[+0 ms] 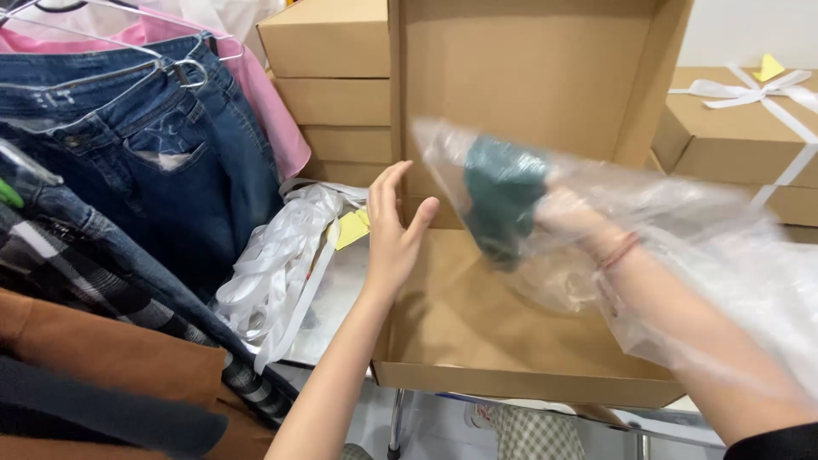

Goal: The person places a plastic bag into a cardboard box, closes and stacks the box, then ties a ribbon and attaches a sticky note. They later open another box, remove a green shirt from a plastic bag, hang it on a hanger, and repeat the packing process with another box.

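An open brown cardboard box (477, 341) with its lid raised stands in front of me. My left hand (394, 230) is open, fingers spread, at the box's left wall. My right hand (573, 217), blurred, is inside a clear plastic bag (707, 255) and grips a dark green folded cloth (501, 200) above the box's inside. The bag covers my right forearm and trails off to the right.
Blue jeans (162, 162) and a pink garment (264, 94) hang on hangers at left, over plaid and brown clothes. White ribbon (277, 255) with yellow tags lies beside the box. Stacked closed boxes (332, 85) stand behind; a ribbon-tied box (750, 128) is at right.
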